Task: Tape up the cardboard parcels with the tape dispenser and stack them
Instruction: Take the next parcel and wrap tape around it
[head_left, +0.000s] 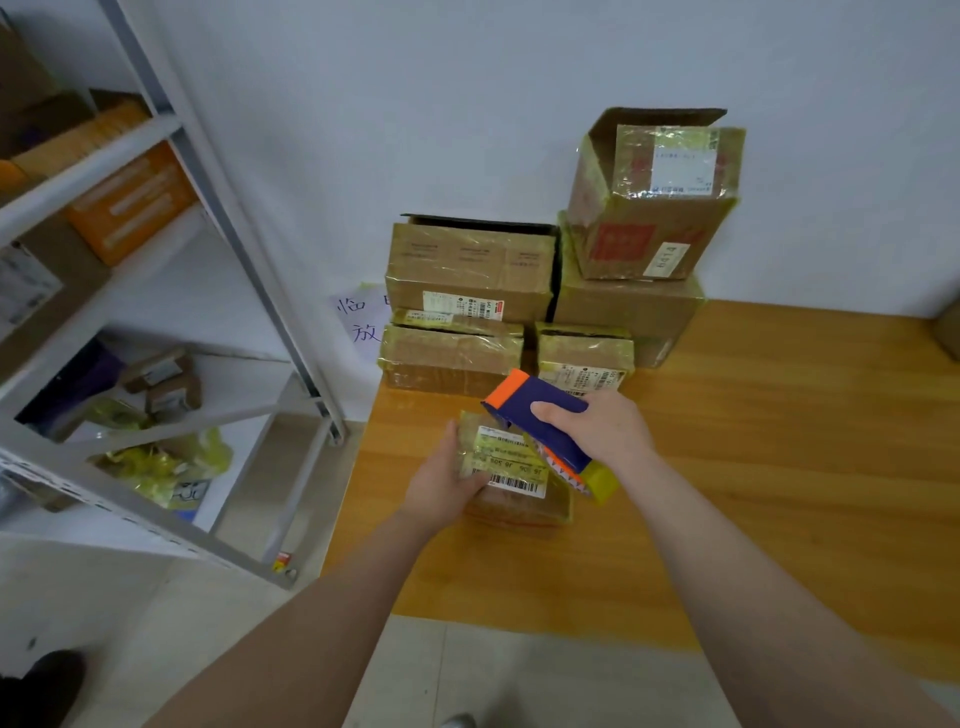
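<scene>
Parcel in left hand, dispenser in right, stacked boxes behind.

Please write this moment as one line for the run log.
left hand: steadies small parcel on table | right hand: holds tape dispenser over it | stack: behind

My table is orange-brown wood, set against the white wall. One small parcel lies on it near the front left, under my hands. Behind it, along the wall, sit a flat parcel, a smaller one and a big box carrying another.
</scene>
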